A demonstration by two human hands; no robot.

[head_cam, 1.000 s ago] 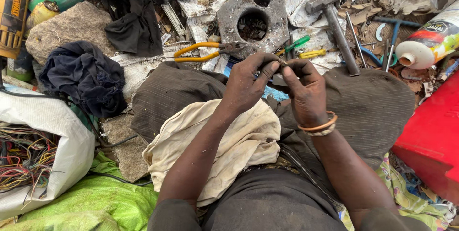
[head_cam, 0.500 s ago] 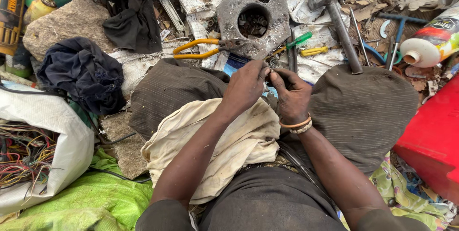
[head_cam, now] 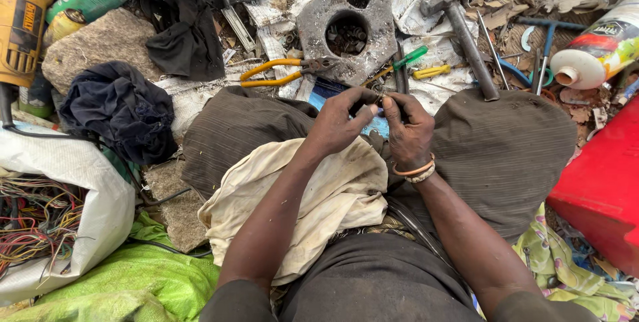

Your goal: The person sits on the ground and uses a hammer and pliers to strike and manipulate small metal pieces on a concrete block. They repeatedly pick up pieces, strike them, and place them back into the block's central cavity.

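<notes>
Nearest the camera, a crumpled cream cloth (head_cam: 313, 195) lay across the person's lap, over dark trousers. To the left sat a white woven sack (head_cam: 100, 215) stuffed with tangled coloured wires (head_cam: 33, 222), on a bright green sheet (head_cam: 146, 282).

Just beyond the cloth, between the raised knees, the left hand (head_cam: 339, 122) and the right hand (head_cam: 407, 132) met, fingertips touching. Both pinched together on a small dark metal part (head_cam: 379, 100) held between them; it was too small and too covered to tell its shape. Orange and pale bangles (head_cam: 414, 171) circled the right wrist.

Farther out on the littered ground lay yellow-handled pliers (head_cam: 279, 72), a green-handled screwdriver (head_cam: 407, 57) and a grey square metal block with a round hole (head_cam: 347, 29), small pieces resting in the hole. A steel hammer (head_cam: 459, 22) lay to its right, a dark blue bundled cloth (head_cam: 116, 109) far left.
</notes>
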